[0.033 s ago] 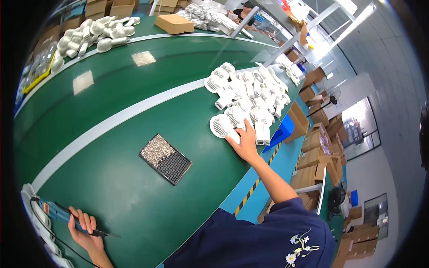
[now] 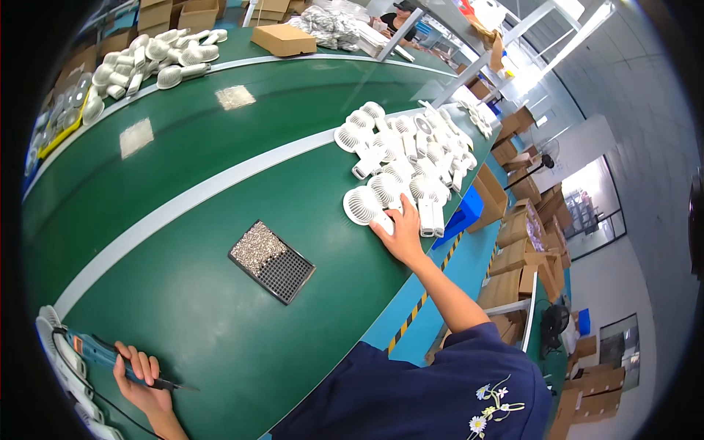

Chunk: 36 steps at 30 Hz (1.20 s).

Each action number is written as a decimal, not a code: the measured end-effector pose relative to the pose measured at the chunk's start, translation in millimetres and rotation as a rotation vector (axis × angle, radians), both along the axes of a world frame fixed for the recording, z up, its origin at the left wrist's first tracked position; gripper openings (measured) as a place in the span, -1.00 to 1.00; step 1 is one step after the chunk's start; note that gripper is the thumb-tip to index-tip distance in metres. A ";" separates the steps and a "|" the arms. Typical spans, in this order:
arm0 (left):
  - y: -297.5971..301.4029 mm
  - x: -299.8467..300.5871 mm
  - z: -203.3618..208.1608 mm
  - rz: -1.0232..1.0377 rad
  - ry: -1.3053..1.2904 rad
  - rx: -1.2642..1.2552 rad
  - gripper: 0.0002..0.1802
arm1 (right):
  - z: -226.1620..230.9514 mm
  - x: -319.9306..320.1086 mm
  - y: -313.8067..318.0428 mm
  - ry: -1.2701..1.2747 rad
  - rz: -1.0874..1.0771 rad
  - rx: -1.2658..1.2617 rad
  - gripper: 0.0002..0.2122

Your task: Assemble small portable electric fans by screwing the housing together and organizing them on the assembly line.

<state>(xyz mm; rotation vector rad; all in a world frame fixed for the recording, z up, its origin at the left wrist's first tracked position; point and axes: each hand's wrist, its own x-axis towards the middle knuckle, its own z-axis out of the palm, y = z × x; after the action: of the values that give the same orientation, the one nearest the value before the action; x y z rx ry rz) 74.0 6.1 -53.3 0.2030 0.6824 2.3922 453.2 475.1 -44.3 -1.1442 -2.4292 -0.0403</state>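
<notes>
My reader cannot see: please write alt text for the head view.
A person's right hand touches piled white ribbed parts; the left hand holds a teal power tool. Between them, a partly filled black tray of small pieces lies on a green table.

White fan [image 2: 361, 205] faces up — teal screwdriver [image 2: 94, 349] points right.

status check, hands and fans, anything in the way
Left hand holding blue power tool. Right hand on a white fan, other fans crowding it. Part-filled black tray lies between hands.
</notes>
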 end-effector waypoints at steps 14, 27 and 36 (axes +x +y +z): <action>11.6 2.8 13.1 0.104 -0.123 -0.069 -0.84 | 39.5 -1.8 107.5 0.177 -0.699 -0.186 -0.23; 10.0 22.5 14.6 -0.008 -0.007 -0.206 -0.81 | 33.0 -15.6 109.3 0.262 -0.356 0.099 -0.43; 60.6 59.6 73.0 0.148 0.717 -0.818 -0.38 | 98.8 -128.2 -264.1 0.547 1.540 -1.051 -0.82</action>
<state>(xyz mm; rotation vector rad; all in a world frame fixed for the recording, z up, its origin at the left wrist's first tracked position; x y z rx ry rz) 133.6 66.7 19.7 0.6720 1.9790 1.9289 325.0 211.0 54.6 0.6823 -2.0681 1.8024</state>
